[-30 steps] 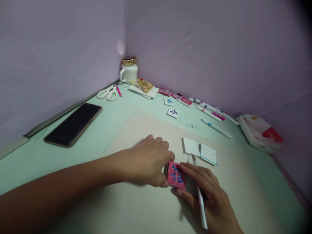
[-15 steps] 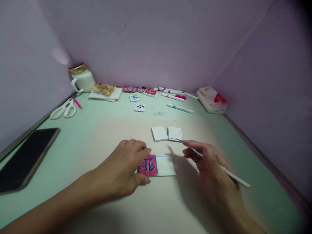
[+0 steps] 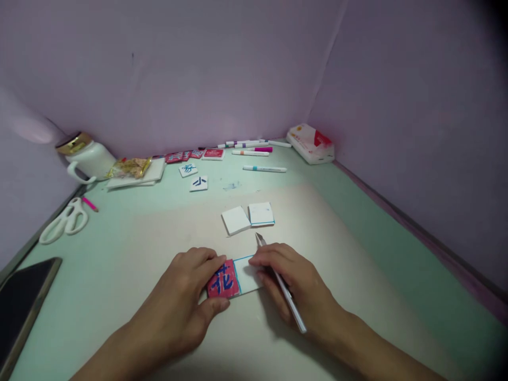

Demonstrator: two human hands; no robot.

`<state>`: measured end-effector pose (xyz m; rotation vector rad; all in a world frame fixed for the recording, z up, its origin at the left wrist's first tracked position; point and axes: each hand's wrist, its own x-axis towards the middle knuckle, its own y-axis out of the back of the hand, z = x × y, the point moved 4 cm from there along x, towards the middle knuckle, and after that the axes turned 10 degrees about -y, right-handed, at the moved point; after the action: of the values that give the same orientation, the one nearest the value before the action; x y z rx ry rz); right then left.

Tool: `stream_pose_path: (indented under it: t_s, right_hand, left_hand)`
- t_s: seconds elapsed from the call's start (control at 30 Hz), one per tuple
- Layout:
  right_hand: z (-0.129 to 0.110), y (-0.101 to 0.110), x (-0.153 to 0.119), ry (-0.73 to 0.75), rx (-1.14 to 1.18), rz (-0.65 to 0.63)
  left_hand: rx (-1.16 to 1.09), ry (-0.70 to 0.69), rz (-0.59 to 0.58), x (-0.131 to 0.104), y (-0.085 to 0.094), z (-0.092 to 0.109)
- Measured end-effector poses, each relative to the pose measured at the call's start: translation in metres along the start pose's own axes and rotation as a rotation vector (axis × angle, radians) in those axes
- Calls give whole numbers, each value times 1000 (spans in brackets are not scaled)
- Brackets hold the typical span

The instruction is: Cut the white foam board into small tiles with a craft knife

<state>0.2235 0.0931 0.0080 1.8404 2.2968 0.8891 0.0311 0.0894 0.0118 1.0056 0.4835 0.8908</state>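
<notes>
Pink tile (image 3: pixel 223 280) left, knife (image 3: pixel 291 306) right — hands (image 3: pixel 178 299) curled, right perhaps braced.

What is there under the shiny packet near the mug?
Flat white pieces, at least two in a stack, show out from under the packet. The part directly below it is mostly covered, so I cannot tell if anything else is there.

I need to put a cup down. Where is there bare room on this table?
Bare patches: the green tabletop right of the pale mat, nearer than the white-and-red pack, and the stretch between phone and left hand. It is crowded along the back wall, from mug to markers.
</notes>
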Motion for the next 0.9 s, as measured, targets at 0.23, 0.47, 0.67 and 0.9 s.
stream_pose_path:
  t_s: [0.23, 0.47, 0.67, 0.9]
  right_hand:
    - [-2, 9, 0, -30, 32, 39]
    - [14, 42, 5, -475, 298, 368]
    - [21, 41, 1, -677, 498, 357]
    - [12, 39, 2, -612, 486, 313]
  left_hand:
    - [54, -21, 35, 2, 1, 2]
    - [166, -171, 229, 5, 16, 17]
    - [162, -195, 177, 24, 5, 42]
    - [177, -156, 120, 35, -12, 47]
